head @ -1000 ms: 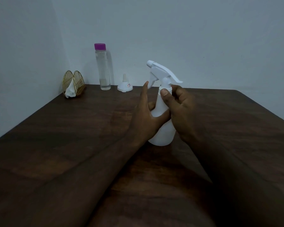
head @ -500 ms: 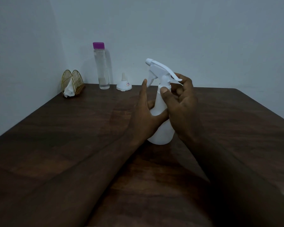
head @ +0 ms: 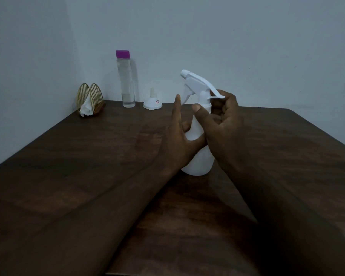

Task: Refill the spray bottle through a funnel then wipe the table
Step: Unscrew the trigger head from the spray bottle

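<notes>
A white spray bottle [head: 198, 162] stands upright on the dark wooden table [head: 88, 156], its trigger head [head: 197, 84] pointing left. My left hand [head: 177, 140] holds the bottle's body, thumb wrapped across the front and index finger pointing up. My right hand [head: 221, 124] grips the collar under the trigger head, thumb in front and fingers curled behind. Against the back wall stand a clear water bottle [head: 126, 82] with a purple cap and a small white funnel [head: 152, 101] set mouth down.
A gold wire napkin holder [head: 91, 100] with a white tissue sits at the table's back left corner, beside the left wall. The table's right edge runs diagonally at the far right.
My right hand's fingers shifted round the collar under the trigger head, from low on the neck to up behind it. The left hand and the bottle stay in place.
</notes>
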